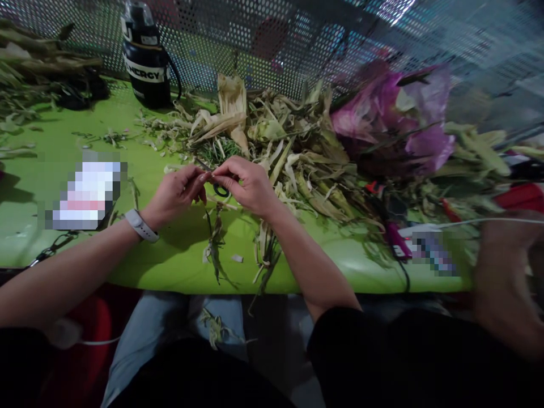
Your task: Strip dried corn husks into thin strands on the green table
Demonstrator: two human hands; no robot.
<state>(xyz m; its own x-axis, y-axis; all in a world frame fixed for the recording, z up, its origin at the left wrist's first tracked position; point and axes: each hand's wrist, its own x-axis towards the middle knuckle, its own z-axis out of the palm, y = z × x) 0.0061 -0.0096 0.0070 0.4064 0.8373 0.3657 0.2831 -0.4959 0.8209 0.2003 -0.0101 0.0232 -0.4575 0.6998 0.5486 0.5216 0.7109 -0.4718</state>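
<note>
My left hand [186, 190], with a white band on the wrist, is closed in a pinch above the green table [170, 255]. Its fingertips meet those of my right hand [244, 180], also pinched. Whatever lies between them is too small to make out. A dark loop [221, 190], like a scissors handle, shows just below the fingertips; whether a hand touches it is unclear. Under my hands lie thin dried plant strips [215, 241]. Just beyond them is a small heap of green shreds [221, 150], against a large pile of dry corn husks [272, 127].
A black bottle [147, 71] stands at the back left by a perforated metal panel [204, 34]. A blurred phone-like thing [87, 192] lies left. A pink plastic bag [395, 119] sits at the right, near a white cable [480, 222] and another person's arm [505, 272].
</note>
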